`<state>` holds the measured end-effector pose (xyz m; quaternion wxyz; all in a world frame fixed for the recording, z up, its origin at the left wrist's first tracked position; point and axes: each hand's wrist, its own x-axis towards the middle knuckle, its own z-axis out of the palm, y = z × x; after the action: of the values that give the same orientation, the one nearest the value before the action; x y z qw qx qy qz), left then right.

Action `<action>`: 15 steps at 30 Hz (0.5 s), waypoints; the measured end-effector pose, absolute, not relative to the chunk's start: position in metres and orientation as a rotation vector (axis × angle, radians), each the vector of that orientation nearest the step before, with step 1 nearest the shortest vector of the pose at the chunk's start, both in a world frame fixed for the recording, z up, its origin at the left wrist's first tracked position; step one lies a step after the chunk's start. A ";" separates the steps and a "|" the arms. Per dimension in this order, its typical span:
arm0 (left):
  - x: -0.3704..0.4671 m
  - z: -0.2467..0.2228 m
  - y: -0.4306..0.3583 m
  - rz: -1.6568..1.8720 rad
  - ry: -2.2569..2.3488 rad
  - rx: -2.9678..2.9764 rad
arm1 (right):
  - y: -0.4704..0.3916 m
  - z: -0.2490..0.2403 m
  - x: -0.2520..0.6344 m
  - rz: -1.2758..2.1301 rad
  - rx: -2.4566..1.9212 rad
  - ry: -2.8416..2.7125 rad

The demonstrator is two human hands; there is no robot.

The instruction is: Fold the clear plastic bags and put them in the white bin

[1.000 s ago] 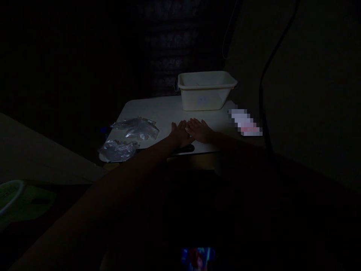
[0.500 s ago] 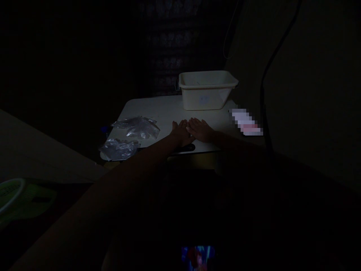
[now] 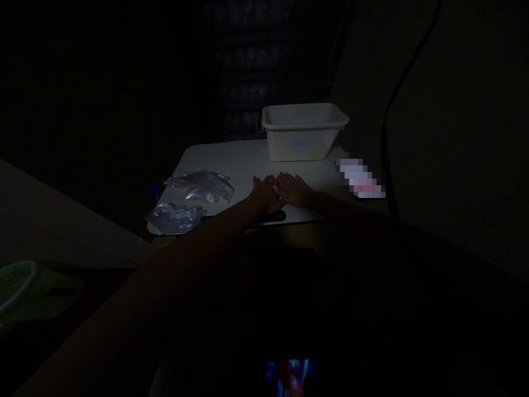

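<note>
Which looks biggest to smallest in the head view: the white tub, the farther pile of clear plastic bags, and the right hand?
1. White tub, clearly the largest, though it stands farthest away.
2. Farther pile of clear plastic bags, wide but flat.
3. Right hand, flat on the table, looks smallest, though not far off the pile.

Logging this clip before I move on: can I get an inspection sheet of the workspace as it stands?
Surface: small white table, dimly lit; the room around it is dark.
Things at hand: both hands lie flat on the table, side by side and touching; nothing held.
Clutter: two crumpled clear plastic bags at the table's left; a white tub at the back; a blurred-out flat item at the right edge.
Hands: left hand and right hand, both open, palms down.
Cables: a dark cable hangs at the right.
Surroundings: a green object at lower left; a small glowing screen at the bottom.
</note>
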<state>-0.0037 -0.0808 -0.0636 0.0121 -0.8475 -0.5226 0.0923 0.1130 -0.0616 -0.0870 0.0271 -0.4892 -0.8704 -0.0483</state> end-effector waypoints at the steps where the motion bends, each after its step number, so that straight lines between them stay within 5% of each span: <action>1: -0.004 -0.064 -0.081 0.287 -1.629 -2.641 | -0.062 -0.087 0.113 -0.155 -1.507 -2.696; 15: -0.003 -0.061 -0.082 0.309 -1.626 -2.639 | -0.058 -0.089 0.115 -0.189 -1.484 -2.730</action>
<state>-0.0032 -0.0821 -0.0611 0.0133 -0.8472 -0.5218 0.0992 0.1149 -0.0584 -0.0892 0.0140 -0.4767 -0.8768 -0.0608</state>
